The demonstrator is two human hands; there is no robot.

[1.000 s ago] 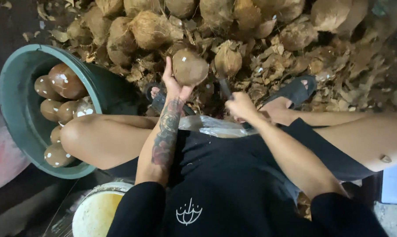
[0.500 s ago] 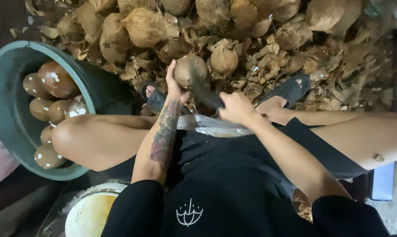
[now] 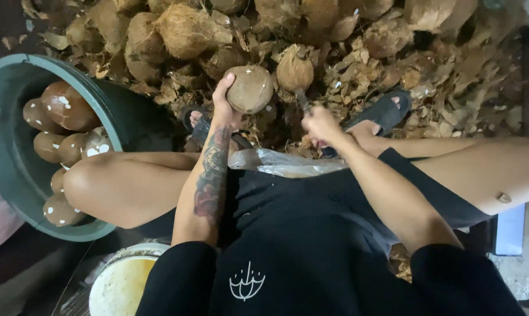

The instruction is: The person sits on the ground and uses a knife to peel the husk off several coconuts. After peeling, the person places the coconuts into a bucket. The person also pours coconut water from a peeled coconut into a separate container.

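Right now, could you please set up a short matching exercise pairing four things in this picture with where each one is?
Things:
1. peeled coconut
2. green tub
3. knife
4. white bucket

Places:
A. gripped in the right hand
B. low, beside the left elbow
C. held up in the left hand
D. far left, holding brown coconuts

Pairs: 1-C, 2-D, 3-A, 4-B

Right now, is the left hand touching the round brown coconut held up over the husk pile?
Touching. The head view shows the left hand cupped against the coconut, fingers wrapped around its left side and no gap between them.
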